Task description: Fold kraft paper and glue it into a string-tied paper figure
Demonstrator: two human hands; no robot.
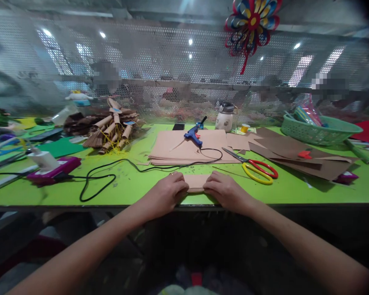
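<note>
Two hands (174,189) (220,188) grip the layered tan paper (196,181) by opposite ends.

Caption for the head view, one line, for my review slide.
Left hand and right hand pinch a layered tan paper strip on a green table, near a blue glue gun and scissors.

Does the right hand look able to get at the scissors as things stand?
Likely yes: the right hand has the scissors close by, handles to its right, with nothing tall between. It holds the small paper stack, so its grip would need freeing first.
</note>
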